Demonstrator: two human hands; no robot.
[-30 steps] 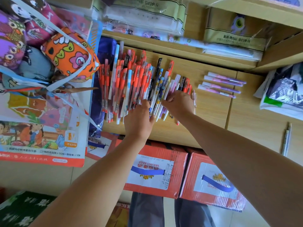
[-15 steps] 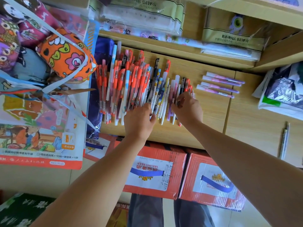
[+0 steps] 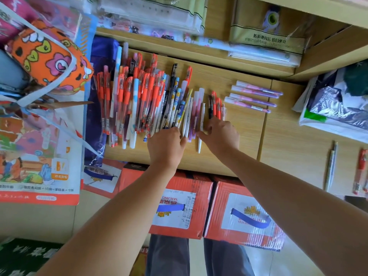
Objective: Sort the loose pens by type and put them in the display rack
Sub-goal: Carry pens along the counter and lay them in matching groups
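Note:
A wide spread of loose pens [image 3: 147, 96] lies on the wooden shelf [image 3: 239, 140], mostly orange-capped ones at the left and white, blue and patterned ones at the right. My left hand [image 3: 166, 146] rests on the near ends of the patterned pens, fingers touching them. My right hand [image 3: 221, 134] lies fingers-down on the near ends of a small group of orange and black pens [image 3: 216, 105] and the white pens beside them. Several purple pens [image 3: 253, 96] lie apart to the right in a neat row.
Patterned bags [image 3: 47, 58] and a printed packet [image 3: 35, 156] crowd the left. Wrapped stationery packs [image 3: 264, 44] sit on the back ledge. A plastic bag [image 3: 336, 104] lies at the right, with a lone pen [image 3: 330, 166] and a red packet [image 3: 360, 172] nearer me. Red cartons [image 3: 239, 212] stand below the shelf.
My right hand has slid right and toward me, off the middle of the pile to its right end. The white and patterned pens now lie more spread out. My left hand stayed about where it was.

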